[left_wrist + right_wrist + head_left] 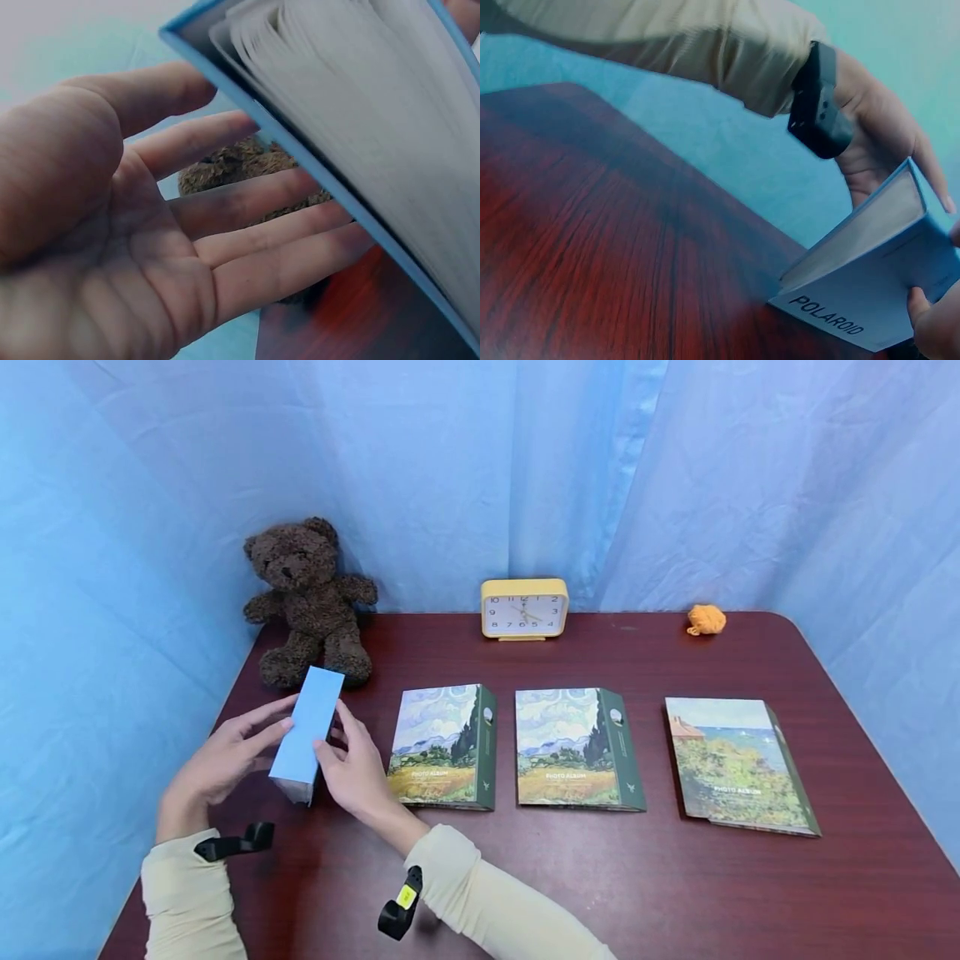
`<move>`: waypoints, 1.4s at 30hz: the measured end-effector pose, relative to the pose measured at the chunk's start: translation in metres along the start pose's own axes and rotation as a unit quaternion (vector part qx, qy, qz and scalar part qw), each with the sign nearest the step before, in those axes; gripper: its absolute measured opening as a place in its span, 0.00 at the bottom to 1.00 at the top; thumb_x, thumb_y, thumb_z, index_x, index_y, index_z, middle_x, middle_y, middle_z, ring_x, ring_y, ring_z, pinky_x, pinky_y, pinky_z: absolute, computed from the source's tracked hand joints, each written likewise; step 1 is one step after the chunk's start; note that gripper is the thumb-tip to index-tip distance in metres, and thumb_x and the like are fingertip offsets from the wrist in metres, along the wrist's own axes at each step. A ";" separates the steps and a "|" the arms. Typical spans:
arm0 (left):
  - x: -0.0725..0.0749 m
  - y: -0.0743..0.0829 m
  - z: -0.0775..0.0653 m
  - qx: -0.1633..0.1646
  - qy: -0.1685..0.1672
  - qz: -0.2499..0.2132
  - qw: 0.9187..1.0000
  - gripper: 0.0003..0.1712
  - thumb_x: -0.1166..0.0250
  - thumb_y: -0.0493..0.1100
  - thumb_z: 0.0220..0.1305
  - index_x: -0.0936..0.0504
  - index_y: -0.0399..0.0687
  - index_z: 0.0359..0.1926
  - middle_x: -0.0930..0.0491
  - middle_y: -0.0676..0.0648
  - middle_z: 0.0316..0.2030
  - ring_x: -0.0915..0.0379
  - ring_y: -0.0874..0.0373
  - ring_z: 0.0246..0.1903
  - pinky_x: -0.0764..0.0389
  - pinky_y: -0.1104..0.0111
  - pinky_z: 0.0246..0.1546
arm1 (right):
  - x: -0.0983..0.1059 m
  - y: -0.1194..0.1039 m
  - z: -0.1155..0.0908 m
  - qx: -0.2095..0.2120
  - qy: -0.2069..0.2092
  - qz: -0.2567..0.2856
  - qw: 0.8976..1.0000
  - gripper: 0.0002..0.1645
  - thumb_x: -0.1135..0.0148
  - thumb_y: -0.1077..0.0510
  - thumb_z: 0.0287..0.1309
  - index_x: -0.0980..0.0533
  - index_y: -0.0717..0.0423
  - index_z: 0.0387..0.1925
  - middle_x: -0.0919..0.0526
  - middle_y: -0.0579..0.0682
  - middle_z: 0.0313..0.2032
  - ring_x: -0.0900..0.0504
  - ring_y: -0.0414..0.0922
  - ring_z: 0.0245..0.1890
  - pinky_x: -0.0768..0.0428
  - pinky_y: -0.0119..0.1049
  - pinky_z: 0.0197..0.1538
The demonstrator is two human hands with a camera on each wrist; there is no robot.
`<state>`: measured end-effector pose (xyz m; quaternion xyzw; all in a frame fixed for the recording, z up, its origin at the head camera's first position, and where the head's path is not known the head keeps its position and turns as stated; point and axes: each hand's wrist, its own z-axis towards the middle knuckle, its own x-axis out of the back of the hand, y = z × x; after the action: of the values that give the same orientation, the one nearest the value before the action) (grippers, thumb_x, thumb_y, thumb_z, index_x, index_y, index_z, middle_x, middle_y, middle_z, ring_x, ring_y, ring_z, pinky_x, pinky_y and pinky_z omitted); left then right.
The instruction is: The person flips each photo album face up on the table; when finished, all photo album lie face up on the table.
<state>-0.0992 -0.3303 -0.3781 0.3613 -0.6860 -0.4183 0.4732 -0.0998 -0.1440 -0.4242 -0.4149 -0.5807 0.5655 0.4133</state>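
Observation:
A blue photo album (306, 727) is held upright between both hands, its spine uppermost and its lower corner close to the table. My left hand (225, 758) supports the left cover with nearly straight fingers; in the left wrist view the palm (105, 277) shows bare, its fingertips at the cover, with white pages (360, 120) fanned beside them. On the other side my right hand (362, 777) holds the album, thumb near the spine edge and bent fingers farther along. In the right wrist view the cover (870, 307) bears the word POLAROID near its lower edge.
A brown teddy bear (300, 593) sits behind the album. To the right lie two matching landscape photo albums (435, 747) and a seaside-picture album (738, 760). A yellow clock (523, 610) and an orange yarn ball (707, 620) stand along the back edge, before blue curtains (450, 485).

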 end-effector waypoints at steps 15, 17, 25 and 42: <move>0.019 -0.015 -0.014 -0.020 0.004 -0.045 0.999 0.31 0.52 0.44 0.71 0.49 0.48 0.71 0.30 0.61 0.52 0.24 0.65 0.45 0.20 0.63 0.38 | -0.012 0.022 0.001 -0.051 -0.055 -0.174 0.982 0.36 0.61 0.34 0.64 0.48 0.38 0.70 0.44 0.45 0.68 0.44 0.41 0.66 0.39 0.40 0.64; 0.019 -0.015 -0.016 -0.009 0.029 -0.010 0.999 0.32 0.51 0.46 0.70 0.48 0.45 0.71 0.30 0.59 0.51 0.25 0.69 0.44 0.20 0.66 0.37 | -0.012 0.024 0.001 -0.053 -0.061 -0.195 0.978 0.37 0.57 0.35 0.64 0.48 0.41 0.70 0.45 0.49 0.68 0.44 0.43 0.67 0.39 0.40 0.64; 0.018 -0.015 -0.012 0.062 0.112 0.154 0.980 0.39 0.46 0.57 0.65 0.44 0.40 0.69 0.32 0.30 0.55 0.28 0.52 0.46 0.22 0.67 0.38 | -0.014 0.029 -0.002 -0.056 -0.074 -0.231 0.969 0.42 0.48 0.38 0.60 0.48 0.45 0.70 0.55 0.52 0.71 0.54 0.47 0.70 0.42 0.41 0.65; 0.020 -0.036 -0.004 0.182 0.106 0.236 0.949 0.48 0.53 0.68 0.62 0.45 0.36 0.68 0.50 0.22 0.63 0.48 0.27 0.58 0.36 0.40 0.51 | -0.026 0.041 -0.011 -0.006 -0.082 -0.317 0.945 0.50 0.37 0.43 0.54 0.49 0.54 0.70 0.65 0.57 0.71 0.54 0.45 0.70 0.38 0.29 0.62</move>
<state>-0.0975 -0.3627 -0.4035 0.3113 -0.7620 -0.1225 0.5545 -0.0802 -0.1648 -0.4651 -0.1644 -0.7176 0.4339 0.5194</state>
